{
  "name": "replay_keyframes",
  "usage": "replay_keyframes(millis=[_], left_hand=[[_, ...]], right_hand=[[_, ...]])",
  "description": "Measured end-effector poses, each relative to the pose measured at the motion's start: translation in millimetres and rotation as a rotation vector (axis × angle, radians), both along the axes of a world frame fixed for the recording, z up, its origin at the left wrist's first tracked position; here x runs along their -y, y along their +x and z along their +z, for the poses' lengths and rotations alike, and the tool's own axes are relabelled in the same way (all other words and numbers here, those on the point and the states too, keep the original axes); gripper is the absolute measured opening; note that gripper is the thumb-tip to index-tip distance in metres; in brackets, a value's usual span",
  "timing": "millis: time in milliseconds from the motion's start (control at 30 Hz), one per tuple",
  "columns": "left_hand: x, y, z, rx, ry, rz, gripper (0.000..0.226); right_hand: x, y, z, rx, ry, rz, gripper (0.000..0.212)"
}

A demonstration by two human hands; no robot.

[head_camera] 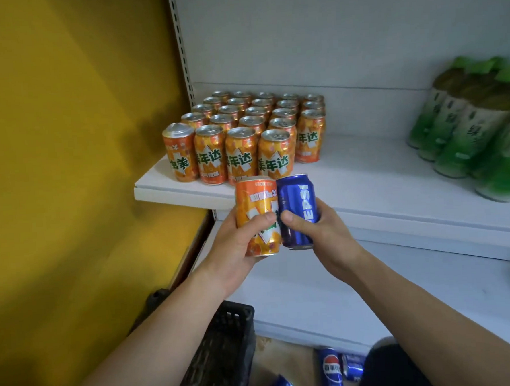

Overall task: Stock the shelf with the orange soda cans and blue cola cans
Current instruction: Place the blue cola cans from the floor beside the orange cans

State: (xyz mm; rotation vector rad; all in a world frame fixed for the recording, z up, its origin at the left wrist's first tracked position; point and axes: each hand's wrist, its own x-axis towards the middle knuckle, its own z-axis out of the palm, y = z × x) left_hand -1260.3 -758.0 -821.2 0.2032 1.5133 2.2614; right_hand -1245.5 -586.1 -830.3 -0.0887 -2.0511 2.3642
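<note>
My left hand (236,247) grips an orange soda can (256,204), held upside down just below the front edge of the white shelf (366,180). Right beside it, touching, my right hand (325,233) grips a blue cola can (297,202). On the shelf's left part stand several orange soda cans (244,133) in rows; the front-left one is upside down. Several blue cola cans (330,370) lie on the floor below.
Green-labelled bottles (477,131) fill the shelf's right side. A dark plastic crate (224,352) sits at the lower left by the floor. A yellow wall (65,144) bounds the left. A lower white shelf (344,300) runs beneath my arms.
</note>
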Motion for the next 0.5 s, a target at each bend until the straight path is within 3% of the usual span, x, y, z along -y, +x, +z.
replay_keyframes(millis=[67,167,500], left_hand=[[-13,0,2,0.023,0.025,0.015,0.054],[-35,-1,8,0.001,0.024,0.006,0.057],[-96,-16,34,-0.254,-0.138,0.089,0.063]], right_hand=[[-16,1,9,-0.013,-0.046,0.012,0.058],[-38,1,22,-0.016,-0.107,0.027,0.054],[-94,-17,42,-0.079,0.028,-0.094,0.073]])
